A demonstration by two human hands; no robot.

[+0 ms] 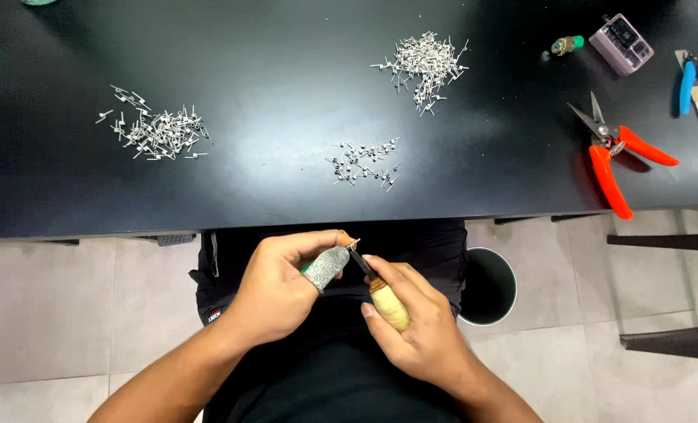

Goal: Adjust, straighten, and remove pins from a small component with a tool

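My left hand (pixel 286 282) is closed over my lap, a grey fabric guard (pixel 327 265) on its thumb, pinching a tiny metal piece (pixel 353 243) at the fingertips. My right hand (pixel 415 325) grips a small tool with a pale yellow wooden handle (pixel 390 305) and a thin dark blade (pixel 360 261). The blade tip touches the small piece held by my left hand. Both hands sit just below the near edge of the black table (pixel 270 94).
Three heaps of small silver metal parts lie on the table: left (pixel 157 129), middle (pixel 362 163), far right-centre (pixel 426 66). Orange-handled snips (pixel 614 160), blue-handled pliers (pixel 697 82), a small pink box (pixel 621 43) and a tiny green-tipped item (pixel 566 45) lie at right. A black bin (pixel 487 287) stands on the tiled floor.
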